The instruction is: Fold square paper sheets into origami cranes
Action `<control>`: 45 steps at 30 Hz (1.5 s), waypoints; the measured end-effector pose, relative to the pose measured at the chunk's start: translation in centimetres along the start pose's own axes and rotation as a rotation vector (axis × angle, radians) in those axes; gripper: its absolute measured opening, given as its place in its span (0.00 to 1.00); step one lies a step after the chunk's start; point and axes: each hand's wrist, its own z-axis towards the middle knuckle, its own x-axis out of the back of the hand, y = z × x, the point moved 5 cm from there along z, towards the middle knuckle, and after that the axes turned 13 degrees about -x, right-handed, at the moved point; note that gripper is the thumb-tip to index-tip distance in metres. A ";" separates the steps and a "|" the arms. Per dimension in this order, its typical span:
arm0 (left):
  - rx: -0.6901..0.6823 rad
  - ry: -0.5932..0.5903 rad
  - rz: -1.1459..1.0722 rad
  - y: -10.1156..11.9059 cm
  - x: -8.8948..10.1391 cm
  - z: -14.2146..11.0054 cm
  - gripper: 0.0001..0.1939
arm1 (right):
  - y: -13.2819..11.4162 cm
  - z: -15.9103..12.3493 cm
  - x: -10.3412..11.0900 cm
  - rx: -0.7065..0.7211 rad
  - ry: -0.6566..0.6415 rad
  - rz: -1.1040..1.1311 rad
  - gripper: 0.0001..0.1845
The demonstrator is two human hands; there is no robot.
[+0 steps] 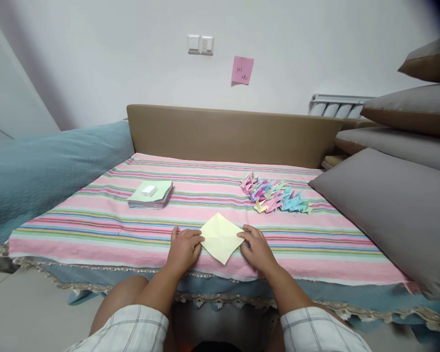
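Observation:
A square of pale yellow origami paper [222, 238] is turned as a diamond, with crease lines crossing its middle. Its left corner is pinched between the thumb and fingers of my left hand [185, 248]. My right hand [258, 248] grips the opposite corner in the same way. Beyond the sheet to the right lies a cluster of folded paper cranes [275, 193] in pink, purple, blue, green and yellow. To the far left is a stack of coloured square paper [152, 198], pale green on top, with a small white block [149, 190] resting on it.
A striped cloth [106, 230] covers the seat, its front edge close to my forearms. Grey cushions [388, 210] are piled at the right. The brown backrest [227, 134] closes off the rear, and a blue-covered armrest [58, 166] stands at the left.

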 end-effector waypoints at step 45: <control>-0.325 0.038 0.102 5.2 -1.9 0.3 0.11 | -0.1 1.2 -0.1 -0.216 0.153 -0.169 0.10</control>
